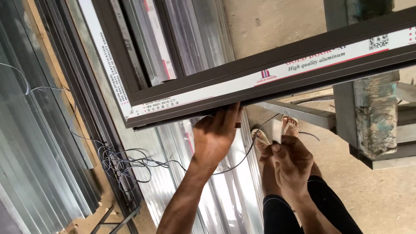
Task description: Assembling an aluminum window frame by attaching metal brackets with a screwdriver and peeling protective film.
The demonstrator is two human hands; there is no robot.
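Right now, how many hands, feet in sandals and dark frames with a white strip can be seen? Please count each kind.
Hands: 2, left hand pressing at the frame, right hand pinching the thin black cord
Feet in sandals: 2
Dark frame with white strip: 1
Total: 5

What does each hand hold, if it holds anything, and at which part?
The left hand presses its fingers against the underside of the dark aluminium frame, near its corner. The right hand pinches the thin black strip near its free end.
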